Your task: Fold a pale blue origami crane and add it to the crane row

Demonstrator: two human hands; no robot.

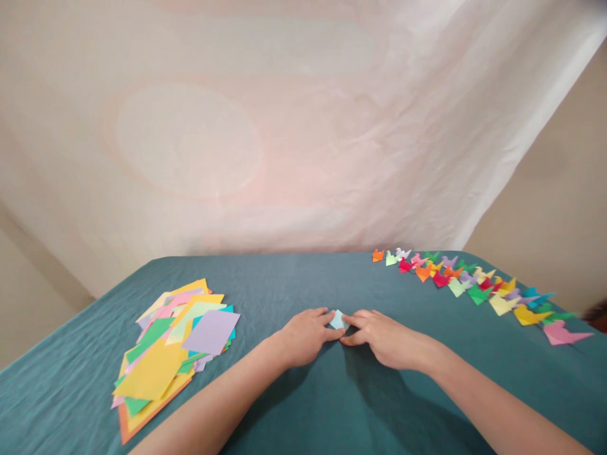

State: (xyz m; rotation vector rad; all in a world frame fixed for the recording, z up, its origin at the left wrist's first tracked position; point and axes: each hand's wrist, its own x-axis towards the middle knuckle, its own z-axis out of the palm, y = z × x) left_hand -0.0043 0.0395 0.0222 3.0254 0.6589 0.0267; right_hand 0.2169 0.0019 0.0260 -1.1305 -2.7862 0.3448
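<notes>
Your left hand [306, 335] and right hand [386, 338] pinch fingertips onto the light-blue paper [337, 319] mid-fold; judging by the row of folded figures [474, 284] and the pile of flat sheets [175, 341], much remains.

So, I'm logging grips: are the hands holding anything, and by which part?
A small blue folded paper, lying on the table. The left hand pinches its left edge with the fingertips, and the right hand pinches its right edge.
</notes>
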